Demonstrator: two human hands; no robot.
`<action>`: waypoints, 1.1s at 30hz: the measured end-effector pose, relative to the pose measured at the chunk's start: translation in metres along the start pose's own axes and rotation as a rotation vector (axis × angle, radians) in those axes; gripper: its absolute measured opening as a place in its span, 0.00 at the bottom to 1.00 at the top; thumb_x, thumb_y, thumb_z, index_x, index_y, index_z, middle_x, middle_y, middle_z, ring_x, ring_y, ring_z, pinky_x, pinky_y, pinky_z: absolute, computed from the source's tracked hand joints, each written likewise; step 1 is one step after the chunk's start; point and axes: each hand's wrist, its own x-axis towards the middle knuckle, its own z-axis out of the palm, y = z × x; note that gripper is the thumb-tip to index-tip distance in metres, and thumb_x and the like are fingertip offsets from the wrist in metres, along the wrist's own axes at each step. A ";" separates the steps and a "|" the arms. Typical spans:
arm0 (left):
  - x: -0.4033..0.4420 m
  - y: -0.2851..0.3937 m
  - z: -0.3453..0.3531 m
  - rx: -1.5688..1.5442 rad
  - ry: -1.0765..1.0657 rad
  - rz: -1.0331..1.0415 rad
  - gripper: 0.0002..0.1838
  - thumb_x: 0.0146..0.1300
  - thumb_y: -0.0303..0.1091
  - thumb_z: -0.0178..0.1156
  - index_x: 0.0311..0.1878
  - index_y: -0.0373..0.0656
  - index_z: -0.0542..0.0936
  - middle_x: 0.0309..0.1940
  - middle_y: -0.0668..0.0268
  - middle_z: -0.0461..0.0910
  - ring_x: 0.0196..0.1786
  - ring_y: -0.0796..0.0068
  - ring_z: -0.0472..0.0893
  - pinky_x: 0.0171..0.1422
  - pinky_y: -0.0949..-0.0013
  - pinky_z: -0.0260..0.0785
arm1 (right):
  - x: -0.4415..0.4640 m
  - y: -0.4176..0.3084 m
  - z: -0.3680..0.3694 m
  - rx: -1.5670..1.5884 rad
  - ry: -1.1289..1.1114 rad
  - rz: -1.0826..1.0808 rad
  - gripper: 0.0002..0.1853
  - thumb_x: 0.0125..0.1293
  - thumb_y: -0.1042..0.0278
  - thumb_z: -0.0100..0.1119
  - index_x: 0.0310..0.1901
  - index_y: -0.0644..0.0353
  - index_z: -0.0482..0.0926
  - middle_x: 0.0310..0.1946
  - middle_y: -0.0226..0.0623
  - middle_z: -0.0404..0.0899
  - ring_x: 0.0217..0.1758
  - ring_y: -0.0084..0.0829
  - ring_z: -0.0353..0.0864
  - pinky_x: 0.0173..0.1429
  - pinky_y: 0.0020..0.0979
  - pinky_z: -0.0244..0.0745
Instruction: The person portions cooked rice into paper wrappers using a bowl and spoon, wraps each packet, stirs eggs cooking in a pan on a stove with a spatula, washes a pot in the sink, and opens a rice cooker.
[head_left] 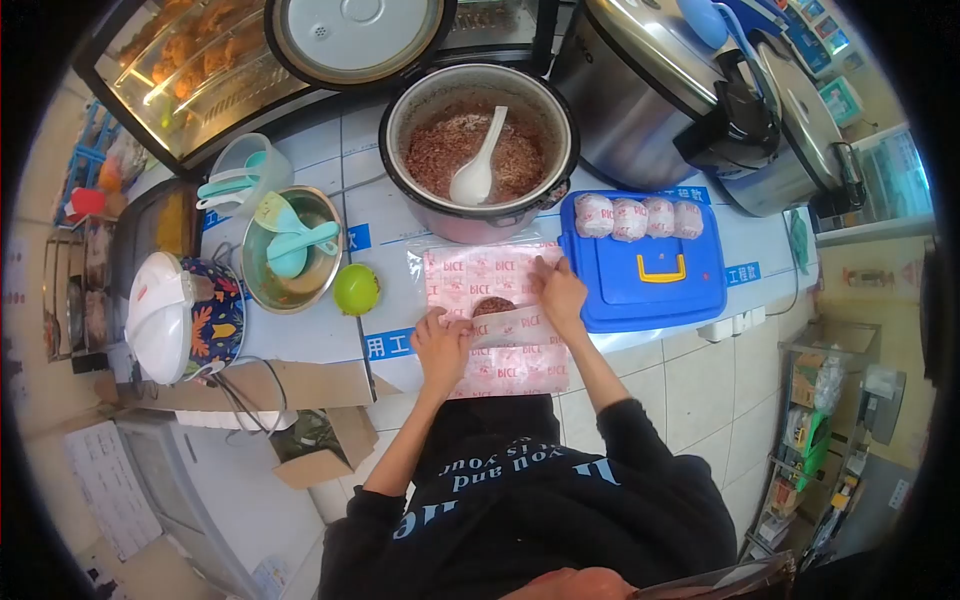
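Observation:
Printed wrapping paper (515, 370) lies on the counter below the rice cooker, with a mound of dark rice (491, 306) on it. A strip of the paper is folded up against the lower side of the rice. My left hand (442, 345) has its bent fingers on the fold at the left of the rice. On the right, my right hand (559, 295) pinches the paper near its edge. In the open rice cooker (455, 222) a white scoop (480, 170) rests on reddish-brown rice. Several wrapped bundles (628, 219) stand in a row on the blue box (650, 290).
Left of the paper are a green cup (357, 289), a steel bowl (255, 275) with pale green utensils, a clear container (270, 160) and a white-lidded pot (215, 318). Large steel cookers (640, 100) stand at the back right, and a glass food cabinet (200, 75) at the back left.

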 end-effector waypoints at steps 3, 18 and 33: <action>0.002 0.002 0.004 -0.036 -0.003 -0.029 0.08 0.51 0.38 0.60 0.35 0.51 0.82 0.50 0.60 0.67 0.56 0.54 0.62 0.58 0.50 0.52 | 0.009 0.006 0.018 -0.049 0.001 -0.039 0.07 0.51 0.59 0.63 0.27 0.52 0.83 0.33 0.37 0.71 0.33 0.40 0.76 0.32 0.39 0.69; -0.001 0.024 0.027 -0.124 0.029 -0.220 0.22 0.55 0.52 0.57 0.39 0.39 0.76 0.47 0.55 0.67 0.54 0.54 0.63 0.53 0.53 0.54 | 0.028 0.007 -0.022 0.007 -0.052 -0.338 0.05 0.46 0.70 0.65 0.26 0.56 0.79 0.37 0.36 0.75 0.44 0.38 0.73 0.50 0.41 0.62; -0.006 0.030 0.060 -0.024 0.075 -0.375 0.30 0.48 0.52 0.62 0.46 0.35 0.73 0.52 0.53 0.64 0.58 0.51 0.60 0.62 0.50 0.48 | -0.051 0.002 -0.049 0.213 -0.226 -0.696 0.15 0.42 0.80 0.60 0.36 0.56 0.81 0.34 0.34 0.79 0.37 0.35 0.77 0.44 0.34 0.67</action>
